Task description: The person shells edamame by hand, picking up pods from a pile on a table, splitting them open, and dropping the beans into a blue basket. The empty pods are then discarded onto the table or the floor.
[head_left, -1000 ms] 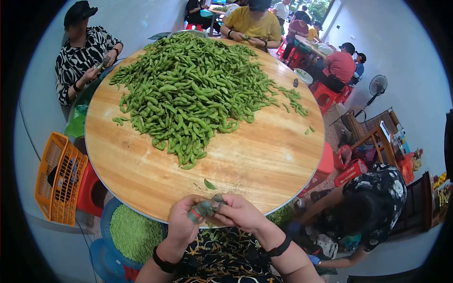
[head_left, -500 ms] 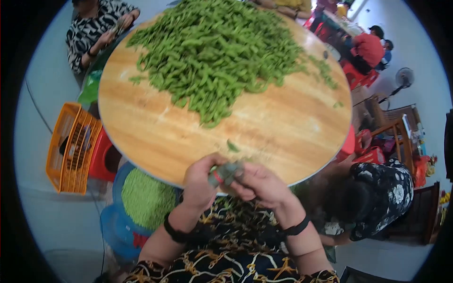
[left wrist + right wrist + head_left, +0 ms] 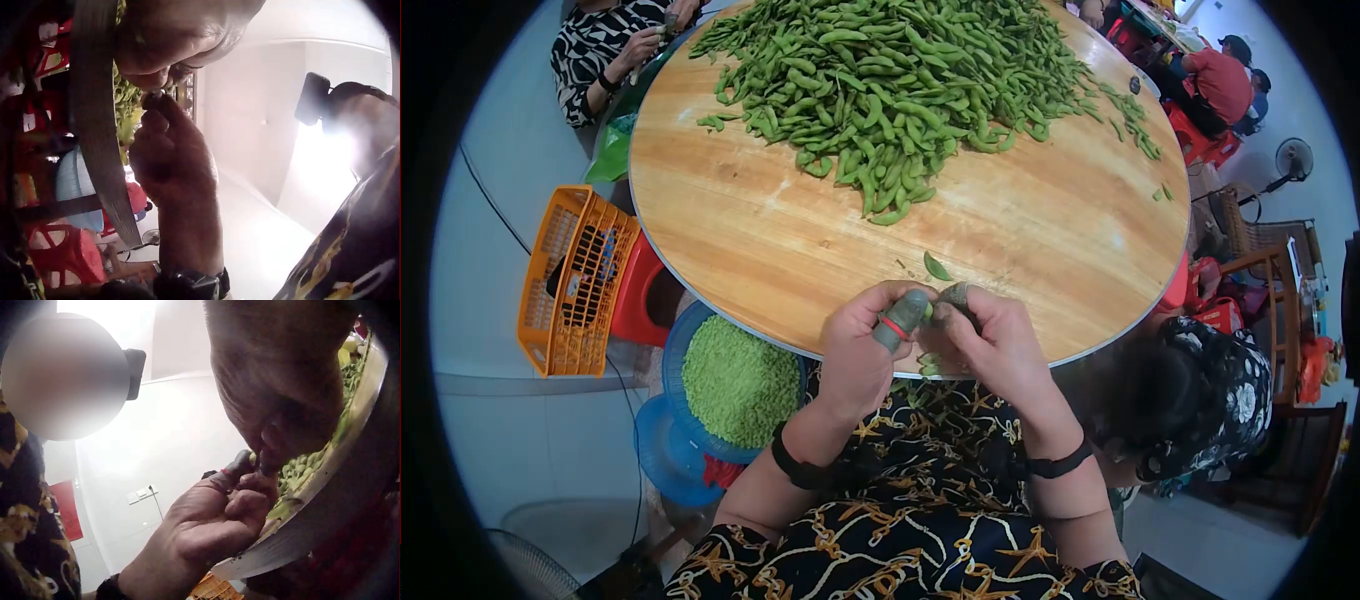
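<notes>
In the head view my left hand [image 3: 860,345] and right hand [image 3: 1005,340] meet over the near edge of the round wooden table [image 3: 780,270]. Between the fingertips a small green soybean pod [image 3: 928,312] shows, pinched from both sides and mostly hidden. Grey-green covers wrap both thumbs; the left cover [image 3: 903,318] has a red band. In the right wrist view a bit of the pod [image 3: 253,458] peeks out beside the left thumb. A single pod [image 3: 937,266] lies just beyond the hands, and a big heap of green pods [image 3: 880,90] covers the far side.
Left of my lap stands a blue basin [image 3: 677,350] of shelled green beans, beside a red stool [image 3: 638,290] and an orange crate [image 3: 560,325]. One person [image 3: 615,50] sits at the far left; another [image 3: 1215,400] bends down at the right. A fan [image 3: 1293,160] stands farther right.
The head view has tilted down and shifted, so table and heap sit higher and farther right. My thumbs, overlapping before, have come slightly apart, and the green pod shows between them.
</notes>
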